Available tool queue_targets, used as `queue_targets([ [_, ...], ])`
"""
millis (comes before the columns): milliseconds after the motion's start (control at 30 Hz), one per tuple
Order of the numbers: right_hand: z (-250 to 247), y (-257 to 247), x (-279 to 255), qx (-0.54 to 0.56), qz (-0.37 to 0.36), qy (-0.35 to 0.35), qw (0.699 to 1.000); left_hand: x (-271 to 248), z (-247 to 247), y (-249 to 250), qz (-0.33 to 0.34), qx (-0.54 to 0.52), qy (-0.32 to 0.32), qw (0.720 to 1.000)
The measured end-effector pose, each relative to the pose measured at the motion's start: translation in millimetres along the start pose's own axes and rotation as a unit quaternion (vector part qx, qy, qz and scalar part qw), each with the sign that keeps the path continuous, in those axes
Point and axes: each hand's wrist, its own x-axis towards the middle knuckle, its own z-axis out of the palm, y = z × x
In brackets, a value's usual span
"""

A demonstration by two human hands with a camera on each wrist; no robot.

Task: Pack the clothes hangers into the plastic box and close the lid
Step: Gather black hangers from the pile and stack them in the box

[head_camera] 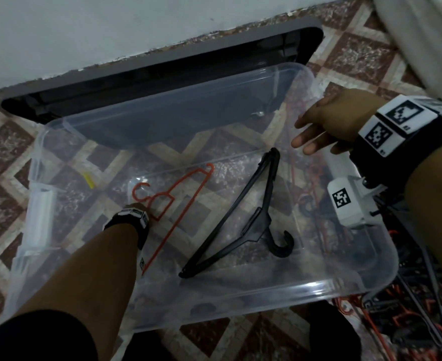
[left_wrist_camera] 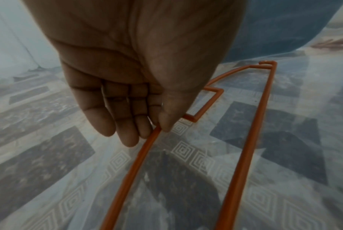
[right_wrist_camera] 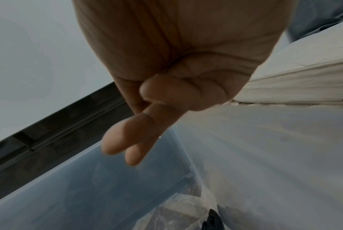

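A clear plastic box stands open on the tiled floor. Inside lie a thin orange hanger on the left and a black hanger in the middle. My left hand reaches down into the box, its thumb and forefinger pinching the orange hanger by its upper bar near the hook; the hanger lies low over the box bottom. My right hand hovers over the box's right rim with fingers stretched out and holds nothing. The dark grey lid leans against the wall behind the box.
A pile of black and orange hangers lies on the floor right of the box. A small yellow piece shows through the box's left side. A white mattress edge is at the far right.
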Motion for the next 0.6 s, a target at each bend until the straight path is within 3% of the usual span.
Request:
queue_targets([
  [300, 1.8, -1.4, -4.0, -0.003, -0.002, 0.004, 1.000, 4.3, -15.0, -17.8, -0.029, -0.135, 0.039, 0.990],
  [400, 2.1, -1.1, -5.3, -0.005, -0.004, 0.003, 1.000, -3.9, -14.4, -20.7, -0.022, -0.081, 0.034, 0.996],
  [533, 0.5, -0.6, -3.2, -0.017, 0.003, -0.003, 1.000, -2.3, 1.3, -15.6, 0.022, -0.006, 0.076, 0.997],
  [600, 0.5, -1.5, -1.9, -0.027, 0.003, -0.006, 1.000, 1.2, 5.6, -12.2, 0.008, 0.019, 0.059, 0.998],
])
